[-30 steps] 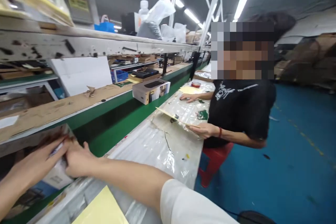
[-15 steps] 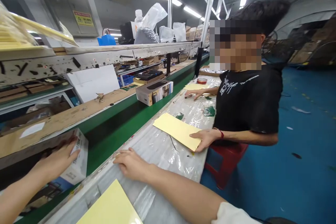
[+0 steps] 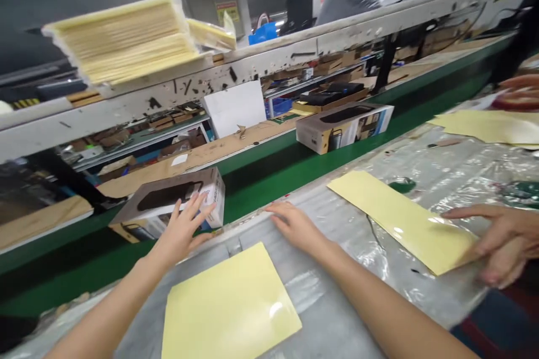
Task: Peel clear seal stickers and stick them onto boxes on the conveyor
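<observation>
My left hand is spread open at the near right end of a printed cardboard box on the green conveyor belt. Its fingers overlap the box in view, though whether they touch it I cannot tell. At the edge of the plastic-covered table lies my right hand, fingers stretched out and holding nothing. Between my forearms is a yellow sheet or stack of sheets, flat on the table.
Further along the green belt stands a second printed box. At right a co-worker's hand touches a yellow stack. More yellow sheets lie beyond. A shelf rail crosses above, bearing a bundle of yellow sheets.
The view has swung left, so the co-worker's head and torso have left the picture. My left fingers have spread apart near the box. My right hand stays by the table edge.
</observation>
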A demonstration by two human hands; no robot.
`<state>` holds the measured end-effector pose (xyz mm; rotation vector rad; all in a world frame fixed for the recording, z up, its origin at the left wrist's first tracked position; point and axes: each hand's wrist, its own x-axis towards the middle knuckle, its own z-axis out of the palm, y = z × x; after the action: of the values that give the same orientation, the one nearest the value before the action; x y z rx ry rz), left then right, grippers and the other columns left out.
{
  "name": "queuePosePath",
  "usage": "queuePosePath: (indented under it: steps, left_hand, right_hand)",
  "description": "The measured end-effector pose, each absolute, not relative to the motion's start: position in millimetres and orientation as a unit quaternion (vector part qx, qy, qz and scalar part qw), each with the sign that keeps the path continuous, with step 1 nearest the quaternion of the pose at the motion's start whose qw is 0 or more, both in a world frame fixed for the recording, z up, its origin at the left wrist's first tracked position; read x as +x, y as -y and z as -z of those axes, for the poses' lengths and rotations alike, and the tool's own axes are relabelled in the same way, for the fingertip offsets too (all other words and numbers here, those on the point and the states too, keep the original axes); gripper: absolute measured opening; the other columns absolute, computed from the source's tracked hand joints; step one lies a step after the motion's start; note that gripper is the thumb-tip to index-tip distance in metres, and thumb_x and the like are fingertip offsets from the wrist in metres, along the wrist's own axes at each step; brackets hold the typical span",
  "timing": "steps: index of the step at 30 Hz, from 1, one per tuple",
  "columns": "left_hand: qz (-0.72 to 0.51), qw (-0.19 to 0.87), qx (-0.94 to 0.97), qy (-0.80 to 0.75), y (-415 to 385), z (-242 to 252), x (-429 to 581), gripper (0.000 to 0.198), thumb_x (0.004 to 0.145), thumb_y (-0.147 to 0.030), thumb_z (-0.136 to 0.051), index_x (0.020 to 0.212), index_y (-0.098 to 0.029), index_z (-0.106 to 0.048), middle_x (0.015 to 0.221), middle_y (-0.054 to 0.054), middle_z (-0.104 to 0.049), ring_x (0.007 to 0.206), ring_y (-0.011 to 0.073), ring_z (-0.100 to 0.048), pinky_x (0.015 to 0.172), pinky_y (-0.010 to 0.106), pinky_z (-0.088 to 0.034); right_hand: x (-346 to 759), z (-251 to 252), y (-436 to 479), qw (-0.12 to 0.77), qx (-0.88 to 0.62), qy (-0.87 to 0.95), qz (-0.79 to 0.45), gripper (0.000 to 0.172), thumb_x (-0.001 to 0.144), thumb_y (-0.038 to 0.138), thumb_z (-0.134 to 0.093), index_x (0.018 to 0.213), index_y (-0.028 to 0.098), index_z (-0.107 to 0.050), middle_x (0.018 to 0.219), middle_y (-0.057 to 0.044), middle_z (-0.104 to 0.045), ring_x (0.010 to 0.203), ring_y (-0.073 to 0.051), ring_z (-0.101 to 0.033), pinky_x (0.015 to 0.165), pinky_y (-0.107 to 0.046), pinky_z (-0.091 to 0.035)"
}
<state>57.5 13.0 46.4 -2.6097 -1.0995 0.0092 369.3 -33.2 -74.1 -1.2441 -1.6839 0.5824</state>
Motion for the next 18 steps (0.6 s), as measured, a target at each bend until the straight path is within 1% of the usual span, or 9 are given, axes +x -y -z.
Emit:
queuePosePath:
  steps: [2,5,6,8,10,11,13,15,18]
  left_hand:
    - [-0.001,0.181,-0.879,0.441,-21,-40,61,0.067,0.095,-0.028,-0.064,0.157,-0.029,-0.039,0.168,0.015,-0.028,0.157,0.0355,-0.024,0.123,0.066,-0.020]
    - [0.016,0.179,-0.837,0.517,-46,-34,79,0.058,0.096,-0.023,-0.058,0.153,-0.026,-0.046,0.164,0.016,-0.039,0.154,0.0350,-0.032,0.124,0.061,-0.025]
    - [0.028,0.176,-0.823,0.539,-55,-33,87,0.058,0.097,-0.022,-0.055,0.154,-0.023,-0.045,0.164,0.018,-0.037,0.154,0.0369,-0.030,0.123,0.064,-0.022]
    - [0.050,0.175,-0.802,0.570,-66,-32,105,0.064,0.095,-0.015,-0.048,0.158,-0.014,-0.036,0.167,0.024,-0.026,0.157,0.0412,-0.018,0.121,0.073,-0.013]
    - [0.063,0.163,-0.819,0.547,-65,-35,122,0.070,0.093,-0.007,-0.040,0.161,-0.011,-0.027,0.170,0.022,-0.019,0.159,0.0366,-0.011,0.123,0.070,-0.006]
    - [0.062,0.144,-0.842,0.517,-59,-38,128,0.070,0.093,-0.007,-0.038,0.162,-0.013,-0.026,0.170,0.019,-0.021,0.159,0.0321,-0.013,0.125,0.065,-0.006]
    - [0.032,0.070,-0.891,0.448,-39,-43,132,0.062,0.097,-0.013,-0.036,0.159,-0.020,-0.036,0.167,0.011,-0.034,0.157,0.0257,-0.026,0.128,0.058,-0.007]
    - [-0.022,-0.029,-0.908,0.418,-13,-45,124,0.052,0.099,-0.026,-0.039,0.150,-0.024,-0.051,0.158,0.006,-0.050,0.149,0.0253,-0.041,0.128,0.053,-0.016]
    - [-0.060,-0.140,-0.883,0.444,24,-38,94,0.042,0.096,-0.040,-0.048,0.133,-0.027,-0.066,0.142,0.004,-0.066,0.133,0.0274,-0.058,0.116,0.039,-0.041]
  right_hand:
    - [370,70,37,0.465,-0.511,0.686,-0.228,0.034,0.093,0.020,-0.050,0.118,0.020,-0.074,0.124,-0.011,-0.074,0.123,-0.028,-0.065,0.114,-0.050,-0.046]
    - [371,71,43,0.459,-0.531,0.680,-0.211,0.034,0.095,0.022,-0.050,0.119,0.021,-0.074,0.128,-0.010,-0.072,0.128,-0.027,-0.062,0.119,-0.050,-0.040]
    - [372,73,45,0.457,-0.541,0.675,-0.206,0.034,0.095,0.022,-0.050,0.120,0.021,-0.073,0.128,-0.010,-0.072,0.128,-0.027,-0.061,0.119,-0.050,-0.040]
    - [375,81,48,0.450,-0.562,0.665,-0.199,0.035,0.094,0.021,-0.049,0.120,0.019,-0.073,0.127,-0.011,-0.072,0.126,-0.027,-0.063,0.116,-0.050,-0.044]
    - [379,87,49,0.442,-0.580,0.656,-0.195,0.035,0.092,0.020,-0.050,0.117,0.019,-0.074,0.123,-0.011,-0.074,0.121,-0.028,-0.066,0.112,-0.048,-0.048]
    - [381,90,50,0.440,-0.587,0.651,-0.192,0.035,0.091,0.020,-0.051,0.117,0.019,-0.075,0.123,-0.011,-0.074,0.121,-0.028,-0.066,0.111,-0.047,-0.050]
    - [390,90,50,0.444,-0.600,0.640,-0.182,0.035,0.091,0.023,-0.052,0.118,0.020,-0.075,0.125,-0.009,-0.074,0.121,-0.027,-0.066,0.111,-0.046,-0.050]
    - [409,86,50,0.455,-0.618,0.619,-0.163,0.036,0.091,0.027,-0.053,0.120,0.021,-0.074,0.127,-0.009,-0.072,0.123,-0.027,-0.065,0.113,-0.046,-0.048]
    - [457,80,53,0.465,-0.668,0.568,-0.121,0.040,0.092,0.034,-0.053,0.124,0.018,-0.072,0.129,-0.014,-0.071,0.125,-0.033,-0.062,0.113,-0.054,-0.045]
